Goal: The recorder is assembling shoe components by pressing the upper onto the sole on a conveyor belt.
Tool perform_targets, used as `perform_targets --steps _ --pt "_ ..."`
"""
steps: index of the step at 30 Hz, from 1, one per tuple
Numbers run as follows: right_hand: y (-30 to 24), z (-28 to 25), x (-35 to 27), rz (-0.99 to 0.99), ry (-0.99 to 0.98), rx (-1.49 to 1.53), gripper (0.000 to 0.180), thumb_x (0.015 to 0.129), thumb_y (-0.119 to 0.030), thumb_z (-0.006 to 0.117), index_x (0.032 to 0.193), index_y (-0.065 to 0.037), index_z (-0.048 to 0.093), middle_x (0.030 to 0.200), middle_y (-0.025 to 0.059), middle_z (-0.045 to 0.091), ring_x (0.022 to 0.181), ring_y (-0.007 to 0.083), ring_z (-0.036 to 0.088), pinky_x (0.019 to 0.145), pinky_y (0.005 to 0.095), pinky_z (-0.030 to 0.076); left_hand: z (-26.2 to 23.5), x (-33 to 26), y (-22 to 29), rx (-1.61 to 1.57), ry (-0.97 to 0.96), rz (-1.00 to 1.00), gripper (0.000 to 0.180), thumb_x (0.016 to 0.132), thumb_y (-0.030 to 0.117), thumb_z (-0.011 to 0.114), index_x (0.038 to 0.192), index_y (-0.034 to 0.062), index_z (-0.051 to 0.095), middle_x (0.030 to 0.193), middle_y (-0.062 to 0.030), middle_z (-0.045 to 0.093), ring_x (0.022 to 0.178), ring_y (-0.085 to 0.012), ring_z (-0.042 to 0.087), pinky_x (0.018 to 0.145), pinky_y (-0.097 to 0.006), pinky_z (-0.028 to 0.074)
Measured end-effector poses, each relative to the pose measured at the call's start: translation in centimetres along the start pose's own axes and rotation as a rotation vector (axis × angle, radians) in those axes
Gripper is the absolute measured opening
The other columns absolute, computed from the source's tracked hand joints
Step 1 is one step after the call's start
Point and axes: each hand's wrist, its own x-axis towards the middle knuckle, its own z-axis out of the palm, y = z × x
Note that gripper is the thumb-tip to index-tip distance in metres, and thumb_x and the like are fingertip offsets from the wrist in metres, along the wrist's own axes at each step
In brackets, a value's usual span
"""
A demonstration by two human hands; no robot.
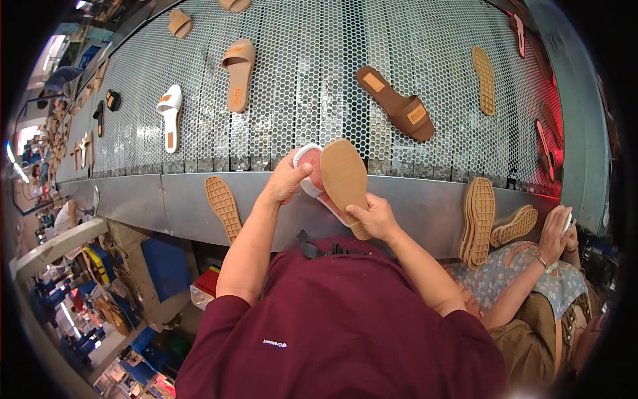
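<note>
Rolling past, the perforated metal conveyor [299, 86] carries a brown sandal [397, 103] at one o'clock. Dead centre, the tan sole [344, 178] looks light and bendy, best held by its edges: right hand [377, 217] fingers pinch its heel, left hand [287, 179] clasps the pink-and-white form [311, 174] beneath.

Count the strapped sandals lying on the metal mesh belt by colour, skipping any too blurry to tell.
Tan sandals: 3 (one cut off at the top edge)
White sandal: 1
Dark brown sandal: 1
Total: 5
The small dark ones far left and the reddish ones far right are too blurred to count.
</note>
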Motion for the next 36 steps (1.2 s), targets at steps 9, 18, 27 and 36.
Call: perform_targets --steps 9,18,27,36 --pt "1.4 0.6 0.9 -0.047 -0.064 -0.175 0.04 0.089 -0.039 0.074 0.105 -0.003 0.071 0.089 0.0165 0.073 0.082 0.025 0.072 0.073 0.0367 0.054 1.6 -0.1 -0.3 0.033 -0.023 0.002 0.071 0.08 0.037 0.085 0.133 0.0021 0.053 0.121 -0.009 0.063 0.113 -0.02 0.059 0.098 -0.037 0.048" --pt "2.6 -0.2 1.1 -0.062 -0.081 -0.229 0.044 0.088 -0.043 0.073 0.102 -0.001 0.072 0.086 0.0177 0.073 0.08 0.0286 0.072 0.073 0.0379 0.054 3.3 -0.1 0.0 0.109 -0.012 -0.063 0.048 0.094 0.03 0.07 0.131 0.0032 0.053 0.121 -0.009 0.062 0.111 -0.0181 0.06 0.096 -0.036 0.049" --pt "2.3 -1.0 0.7 -0.046 -0.083 -0.201 0.043 0.088 -0.042 0.073 0.104 -0.002 0.071 0.088 0.0177 0.073 0.082 0.0295 0.073 0.074 0.0383 0.054 4.7 -0.2 -0.5 0.112 0.021 -0.076 0.038 0.1 0.024 0.062 0.131 0.0028 0.053 0.121 -0.008 0.062 0.111 -0.0168 0.059 0.096 -0.036 0.05" --pt "2.4 -1.8 0.5 -0.023 -0.08 -0.241 0.043 0.088 -0.041 0.073 0.104 -0.002 0.071 0.091 0.02 0.073 0.086 0.0341 0.072 0.076 0.0411 0.054 6.5 -0.3 -0.7 0.088 0.04 -0.043 0.035 0.103 0.026 0.057 0.13 0.003 0.054 0.119 -0.0062 0.064 0.108 -0.014 0.06 0.096 -0.032 0.049"
